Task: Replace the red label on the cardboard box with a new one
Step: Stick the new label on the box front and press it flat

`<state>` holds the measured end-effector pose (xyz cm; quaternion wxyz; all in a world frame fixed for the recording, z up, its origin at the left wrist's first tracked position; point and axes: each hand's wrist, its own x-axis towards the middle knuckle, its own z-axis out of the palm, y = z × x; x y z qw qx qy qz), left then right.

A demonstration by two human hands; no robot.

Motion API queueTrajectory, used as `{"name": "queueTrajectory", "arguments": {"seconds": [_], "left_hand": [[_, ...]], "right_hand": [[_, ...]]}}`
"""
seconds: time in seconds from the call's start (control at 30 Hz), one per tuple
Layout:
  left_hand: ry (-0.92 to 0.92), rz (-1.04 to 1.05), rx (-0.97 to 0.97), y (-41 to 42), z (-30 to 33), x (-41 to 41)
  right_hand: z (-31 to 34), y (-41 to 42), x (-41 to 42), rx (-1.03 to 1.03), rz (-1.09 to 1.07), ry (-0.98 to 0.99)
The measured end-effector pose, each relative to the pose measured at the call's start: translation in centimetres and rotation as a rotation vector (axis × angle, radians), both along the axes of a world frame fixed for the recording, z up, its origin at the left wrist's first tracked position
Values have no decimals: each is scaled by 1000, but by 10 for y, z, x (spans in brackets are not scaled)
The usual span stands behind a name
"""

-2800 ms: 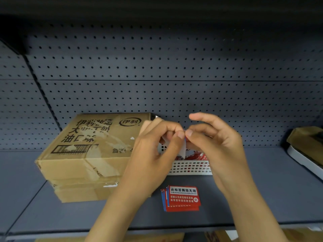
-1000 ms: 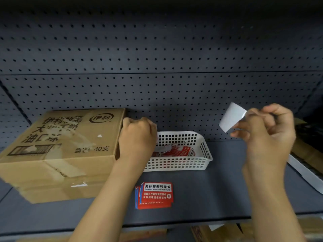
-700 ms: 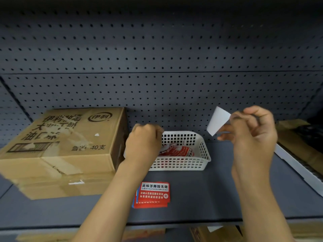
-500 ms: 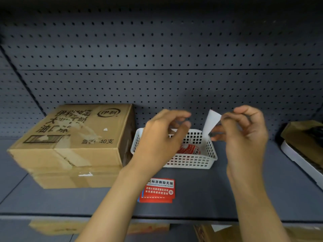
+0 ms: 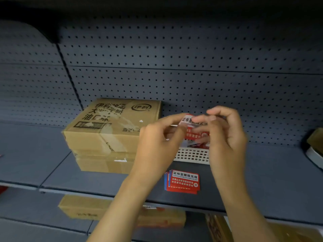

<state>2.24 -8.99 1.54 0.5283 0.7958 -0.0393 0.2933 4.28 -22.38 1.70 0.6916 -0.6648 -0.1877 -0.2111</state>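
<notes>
1. A single head-worn view looks forward and slightly down at a shelf [image 5: 262, 180] backed by pegboard [image 5: 192, 75].
2. It sits close: both forearms rise from the bottom edge.
3. A lower shelf level shows beneath.

Two hands are in view, the left hand [image 5: 157, 145] and the right hand [image 5: 225, 137], with one red label [image 5: 194, 130] between them. Two cardboard boxes sit stacked on the shelf [image 5: 272, 180]: the upper box [image 5: 111, 126] and the lower box [image 5: 103, 163]. There is one white basket [image 5: 192, 155] and one small stack of red labels [image 5: 182, 181]; its number of sheets cannot be told.
</notes>
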Motion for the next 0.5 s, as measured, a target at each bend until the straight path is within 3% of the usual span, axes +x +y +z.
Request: {"name": "queueTrajectory", "arguments": {"seconds": [0.13, 0.3, 0.4, 0.5], "left_hand": [[-15, -32, -262, 35, -5, -25], [25, -24, -422, 82, -16, -53], [63, 50, -371, 112, -29, -69], [82, 215, -157, 139, -47, -82]], "right_hand": [[-9, 21, -14, -134, -144, 50], [-31, 61, -32, -279, -87, 214], [-42, 86, -48, -288, -85, 183], [-55, 113, -61, -305, -76, 165]]}}
